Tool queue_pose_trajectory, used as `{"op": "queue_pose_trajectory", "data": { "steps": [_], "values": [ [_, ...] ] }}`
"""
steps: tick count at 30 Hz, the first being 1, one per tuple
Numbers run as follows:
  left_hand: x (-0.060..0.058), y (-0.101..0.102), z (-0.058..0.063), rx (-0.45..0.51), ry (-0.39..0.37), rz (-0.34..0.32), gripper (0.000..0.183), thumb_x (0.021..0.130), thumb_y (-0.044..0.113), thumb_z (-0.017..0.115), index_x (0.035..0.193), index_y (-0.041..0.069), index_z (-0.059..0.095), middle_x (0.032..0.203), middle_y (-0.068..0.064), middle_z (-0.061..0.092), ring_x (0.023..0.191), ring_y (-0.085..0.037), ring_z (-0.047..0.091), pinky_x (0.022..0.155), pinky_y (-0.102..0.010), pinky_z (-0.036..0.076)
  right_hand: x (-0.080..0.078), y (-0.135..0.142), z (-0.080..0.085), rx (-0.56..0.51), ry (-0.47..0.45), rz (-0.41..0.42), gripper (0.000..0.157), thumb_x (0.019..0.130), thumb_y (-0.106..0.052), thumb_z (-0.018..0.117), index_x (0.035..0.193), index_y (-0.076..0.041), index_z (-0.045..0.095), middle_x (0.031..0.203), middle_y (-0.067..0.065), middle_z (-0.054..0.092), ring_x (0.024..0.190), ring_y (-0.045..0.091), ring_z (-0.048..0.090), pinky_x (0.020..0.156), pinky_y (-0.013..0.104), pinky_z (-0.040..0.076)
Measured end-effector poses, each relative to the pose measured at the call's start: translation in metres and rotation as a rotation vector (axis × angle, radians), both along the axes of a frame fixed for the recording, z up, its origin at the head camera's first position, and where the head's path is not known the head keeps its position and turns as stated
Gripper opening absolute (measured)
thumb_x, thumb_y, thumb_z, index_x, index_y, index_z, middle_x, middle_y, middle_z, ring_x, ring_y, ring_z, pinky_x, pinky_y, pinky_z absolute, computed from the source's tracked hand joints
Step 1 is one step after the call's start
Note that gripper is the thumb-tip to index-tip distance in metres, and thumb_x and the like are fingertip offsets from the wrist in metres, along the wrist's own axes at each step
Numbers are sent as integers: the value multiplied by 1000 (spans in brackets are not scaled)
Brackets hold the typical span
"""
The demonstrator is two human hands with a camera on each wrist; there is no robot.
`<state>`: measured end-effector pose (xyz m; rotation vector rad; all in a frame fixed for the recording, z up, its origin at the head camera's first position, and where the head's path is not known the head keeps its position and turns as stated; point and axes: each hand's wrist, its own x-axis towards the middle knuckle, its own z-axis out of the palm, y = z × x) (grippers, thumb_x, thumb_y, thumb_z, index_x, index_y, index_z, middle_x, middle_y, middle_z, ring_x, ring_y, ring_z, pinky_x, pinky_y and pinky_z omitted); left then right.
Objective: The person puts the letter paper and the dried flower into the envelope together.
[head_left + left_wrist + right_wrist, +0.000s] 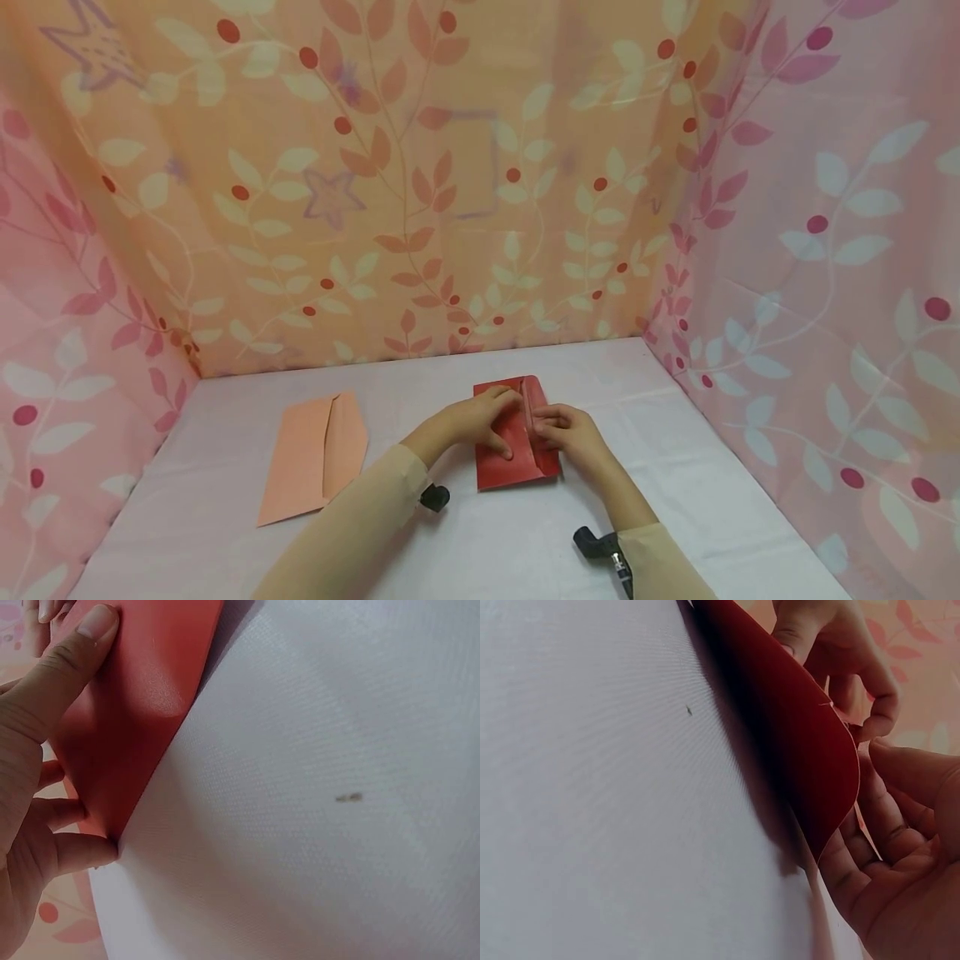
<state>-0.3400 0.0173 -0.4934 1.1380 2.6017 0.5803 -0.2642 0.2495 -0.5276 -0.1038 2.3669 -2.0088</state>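
A red paper envelope (510, 475) lies on the white tabletop with its flap open to the right. My left hand (474, 419) grips its body, the thumb (97, 626) flat on the front face and other fingers at the edge, one near a corner. At the flap side, my right hand (573, 435) holds the flap, with fingers behind it and the thumb (919, 772) close to its edge. In the right wrist view the red flap (810, 765) stands bent up from the cloth, and some fingertips are hidden behind it.
A peach-orange envelope (296, 454) lies to the left, its flap open to the right. White cloth (480, 550) covers the table. Floral curtains (420, 208) hang behind and on both sides. Black wrist devices (596, 543) sit by the sleeves.
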Motion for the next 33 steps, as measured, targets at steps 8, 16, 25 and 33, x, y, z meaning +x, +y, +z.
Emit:
{"op": "queue_pose_trajectory", "data": {
  "steps": [8,16,25,33],
  "values": [
    [1,3,0,-37,10,-8,93,72,58,87,149,34,42,159,-3,37,139,-24,46,109,-48,48,1,3,-1,-4,-13,-30,39,94,-13,74,128,3,65,109,20,72,92,20,71,79,32,61],
    [1,5,2,-70,12,-7,94,71,60,87,150,34,43,160,-3,37,140,-24,45,108,-48,49,2,3,-3,0,-7,-26,38,94,-10,74,129,4,64,111,21,70,95,20,69,80,30,61],
    [1,6,2,-84,10,-11,91,71,60,87,148,37,44,161,-3,36,142,-25,43,107,-51,49,-1,2,-8,15,-6,-35,36,94,-9,74,127,3,65,112,21,71,96,18,69,80,29,60],
    [-1,4,-1,-94,17,-18,89,71,59,87,147,39,45,161,-3,36,144,-25,41,108,-52,48,-5,1,-14,29,-1,0,39,95,-10,73,129,5,63,115,23,70,95,16,69,81,31,59]
  ]
}}
